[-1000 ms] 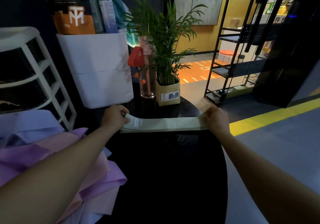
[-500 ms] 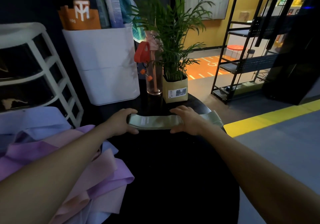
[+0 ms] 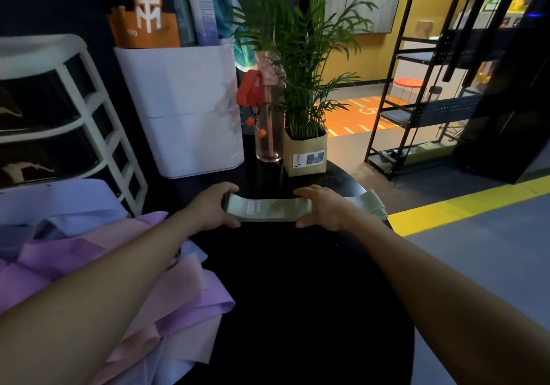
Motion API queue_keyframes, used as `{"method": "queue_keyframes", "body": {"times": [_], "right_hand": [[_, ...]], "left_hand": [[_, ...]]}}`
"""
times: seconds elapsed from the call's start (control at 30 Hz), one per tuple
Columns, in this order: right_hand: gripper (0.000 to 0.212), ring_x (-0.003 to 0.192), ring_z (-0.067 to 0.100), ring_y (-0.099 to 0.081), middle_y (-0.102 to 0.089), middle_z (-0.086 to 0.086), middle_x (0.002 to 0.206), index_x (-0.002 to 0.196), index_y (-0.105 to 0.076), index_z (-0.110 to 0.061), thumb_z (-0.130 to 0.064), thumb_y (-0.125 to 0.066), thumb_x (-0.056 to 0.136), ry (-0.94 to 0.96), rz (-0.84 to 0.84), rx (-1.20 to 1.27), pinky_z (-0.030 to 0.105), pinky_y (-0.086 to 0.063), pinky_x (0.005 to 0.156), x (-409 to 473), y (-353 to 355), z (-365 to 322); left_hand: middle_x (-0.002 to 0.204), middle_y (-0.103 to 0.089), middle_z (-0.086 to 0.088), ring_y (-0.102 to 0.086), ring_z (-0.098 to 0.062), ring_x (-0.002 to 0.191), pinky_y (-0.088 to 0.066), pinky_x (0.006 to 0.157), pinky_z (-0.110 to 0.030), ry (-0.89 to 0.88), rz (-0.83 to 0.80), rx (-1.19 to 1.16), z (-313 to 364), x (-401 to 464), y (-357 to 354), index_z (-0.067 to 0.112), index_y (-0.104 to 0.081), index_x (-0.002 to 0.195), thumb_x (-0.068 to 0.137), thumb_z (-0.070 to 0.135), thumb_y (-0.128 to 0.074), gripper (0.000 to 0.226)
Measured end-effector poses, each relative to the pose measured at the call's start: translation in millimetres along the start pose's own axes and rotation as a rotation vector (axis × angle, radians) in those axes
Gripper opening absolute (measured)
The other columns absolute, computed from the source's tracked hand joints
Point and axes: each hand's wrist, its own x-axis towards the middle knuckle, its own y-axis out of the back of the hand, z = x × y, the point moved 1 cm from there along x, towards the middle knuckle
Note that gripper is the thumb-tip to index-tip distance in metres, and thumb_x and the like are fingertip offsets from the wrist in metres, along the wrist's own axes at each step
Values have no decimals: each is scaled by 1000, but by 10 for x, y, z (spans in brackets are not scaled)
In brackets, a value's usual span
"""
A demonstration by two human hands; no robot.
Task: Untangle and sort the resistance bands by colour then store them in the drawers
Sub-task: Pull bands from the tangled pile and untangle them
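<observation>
A pale green resistance band (image 3: 268,209) lies folded flat on the black round table (image 3: 297,295). My left hand (image 3: 212,207) grips its left end, thumb at the near edge and fingers curled over the far edge. My right hand (image 3: 320,207) grips the fold at its right end in the same way. More of the green band (image 3: 369,204) trails out to the right behind my right wrist. A pile of purple, pink and lilac bands (image 3: 89,265) lies at the left under my left forearm. The white drawer unit (image 3: 89,111) with dark drawers stands at the far left.
A white bin (image 3: 184,108) holding packets and bottles stands behind the hands. A clear bottle (image 3: 269,134) with a red loop and a potted plant (image 3: 305,152) sit at the table's far edge. A black metal rack (image 3: 416,102) stands to the right beyond the table.
The band was stretched out between my two hands. My right hand has since moved left, folding the band over to about half its length, and both hands now hold the folded part.
</observation>
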Motion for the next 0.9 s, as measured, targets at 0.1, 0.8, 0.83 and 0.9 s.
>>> {"method": "queue_keyframes", "body": {"times": [0.1,0.8,0.83,0.9], "right_hand": [[76,131,27,-37,-39,6,142,144,-36,-19,-35,-72,79,5,55,9,37,-34,105,-41,31,-76],[38,107,34,-58,-62,21,114,115,-60,3,-16,-69,83,373,267,192,35,-44,89,-495,97,-2498],[37,106,34,-58,-62,21,114,115,-61,3,-15,-68,83,390,269,185,30,-42,85,-498,56,-2624],[35,105,36,-58,-63,23,112,114,-61,4,-11,-68,83,430,262,199,33,-42,87,-523,-40,-2882]], "left_hand": [[140,-44,-3,-44,-18,127,-36,104,-27,-40,19,-37,120,-30,68,17,-43,137,65,10,-83,83],[105,-58,-6,-54,-13,92,-33,73,-11,-61,479,21,-108,-1970,1525,5,-63,110,79,5,-70,32],[105,-58,-5,-53,-11,90,-33,73,-10,-51,501,31,-186,-2100,1566,5,-63,110,79,5,-70,31],[102,-59,-2,-53,-9,91,-33,72,-10,-26,528,28,-361,-2333,1634,4,-63,108,79,4,-69,30]]}}
